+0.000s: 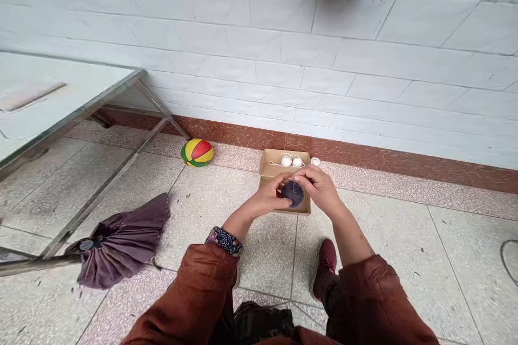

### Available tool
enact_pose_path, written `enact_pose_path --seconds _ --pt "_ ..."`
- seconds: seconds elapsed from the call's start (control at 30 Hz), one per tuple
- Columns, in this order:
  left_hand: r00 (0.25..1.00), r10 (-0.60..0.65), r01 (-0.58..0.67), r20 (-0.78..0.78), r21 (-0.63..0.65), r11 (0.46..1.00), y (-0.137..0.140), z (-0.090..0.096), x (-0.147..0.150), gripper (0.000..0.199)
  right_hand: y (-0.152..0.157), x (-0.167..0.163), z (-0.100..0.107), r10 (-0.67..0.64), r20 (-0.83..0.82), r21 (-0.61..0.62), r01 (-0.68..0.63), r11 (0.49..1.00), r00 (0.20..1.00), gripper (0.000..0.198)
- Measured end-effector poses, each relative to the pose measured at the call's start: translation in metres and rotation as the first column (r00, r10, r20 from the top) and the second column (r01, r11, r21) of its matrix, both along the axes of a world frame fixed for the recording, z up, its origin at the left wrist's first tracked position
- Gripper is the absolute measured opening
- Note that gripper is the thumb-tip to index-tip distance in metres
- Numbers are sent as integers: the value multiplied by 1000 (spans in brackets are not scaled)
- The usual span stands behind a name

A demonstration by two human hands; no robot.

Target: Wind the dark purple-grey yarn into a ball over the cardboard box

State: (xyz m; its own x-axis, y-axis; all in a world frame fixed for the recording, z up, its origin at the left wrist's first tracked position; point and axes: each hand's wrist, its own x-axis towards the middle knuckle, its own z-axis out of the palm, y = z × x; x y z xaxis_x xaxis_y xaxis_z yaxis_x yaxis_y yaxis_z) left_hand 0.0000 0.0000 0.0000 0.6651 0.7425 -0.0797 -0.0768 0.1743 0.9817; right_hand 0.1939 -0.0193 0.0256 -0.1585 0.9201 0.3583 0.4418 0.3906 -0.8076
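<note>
Bright, diffuse light, soft shading on the speckled grey stone floor [89, 170] under the white-topped metal-framed table [91, 78], white tiled wall [218, 5] pale and low in contrast, wide-angle stretching toward the edges

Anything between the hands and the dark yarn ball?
Nothing visible: left hand grips the dark yarn ball; right hand is at its upper edge. Two white yarn balls lie beyond, in the cardboard box.

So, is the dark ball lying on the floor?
No, the dark ball is held in the left hand, with the right hand close beside it.
</note>
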Motion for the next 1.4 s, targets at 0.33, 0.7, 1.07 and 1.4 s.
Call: enact_pose_path --seconds 0.33,0.7,1.07,1.4 --pt "881 302 -178 364 -335 925 7 9 -3 49 4 -5 -26 -27 110 -106 39 994 994 21" --pt "768 613 -578 -183 213 788 21 -12 -2 58 -11 -16 5 284 -51 -199 -289 937 957 18" --pt "978 -11 14 210 -12 1000 -2 7 4 86 4 0 -15 -168 -34 -110 164 980 985 22" --pt "853 481 -431 202 -246 868 19 -1 4 47 0 -9 -23 67 152 -195 -37 980 986 20"
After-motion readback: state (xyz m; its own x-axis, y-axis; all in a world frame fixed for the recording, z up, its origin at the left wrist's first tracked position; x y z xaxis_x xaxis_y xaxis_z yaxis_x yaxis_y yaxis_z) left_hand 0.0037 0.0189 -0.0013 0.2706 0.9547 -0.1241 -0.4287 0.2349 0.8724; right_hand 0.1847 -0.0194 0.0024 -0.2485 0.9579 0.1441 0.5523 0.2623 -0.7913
